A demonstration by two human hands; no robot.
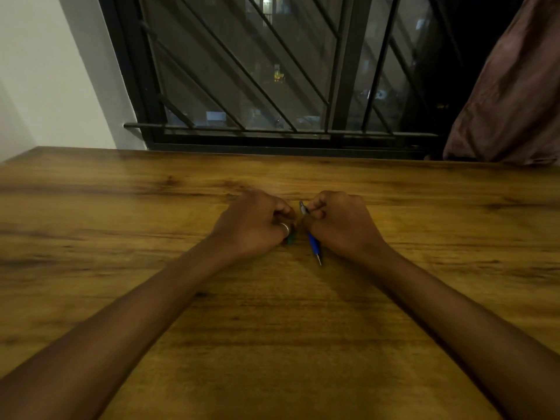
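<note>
My right hand (342, 225) holds a blue pen (313, 245) with curled fingers; its metal tip points toward me and its clip end sticks out above my fingers. My left hand (254, 225), with a ring on one finger, curls round a small dark green thing (290, 239) that is mostly hidden under the fingers. Both hands rest on the wooden table (272, 313) near its middle, almost touching each other.
The table's far edge meets a dark window with black metal bars (272, 86). A brownish curtain (515, 95) hangs at the right, and a white wall (45, 71) stands at the left.
</note>
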